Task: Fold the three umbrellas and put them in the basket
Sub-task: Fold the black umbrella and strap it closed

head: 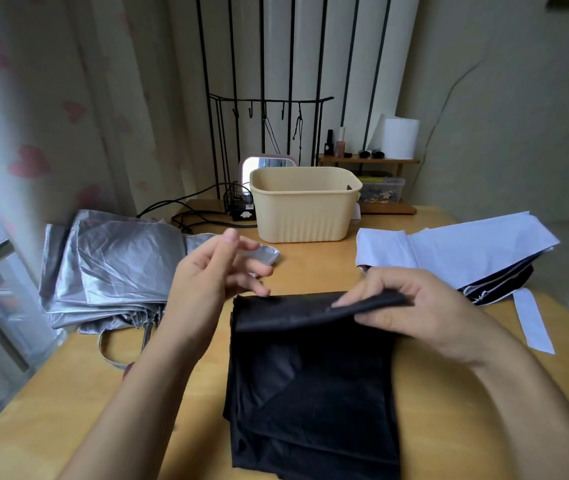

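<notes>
One black umbrella point(311, 393), likely limp and slippery: right grip point(414, 317) pinches its far fold, left grip point(207, 275) hovers wide.

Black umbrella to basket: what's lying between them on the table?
In the head view, mostly bare table between the black umbrella and basket; only a silver umbrella flap and fingers of the left hand intrude at the stretch's left.

At table point(68, 410) near edge: black umbrella point(311, 393), far fold pinched by right hand point(414, 313); left hand point(213, 275) loose above its far-left corner; basket point(304, 209) beyond
</notes>
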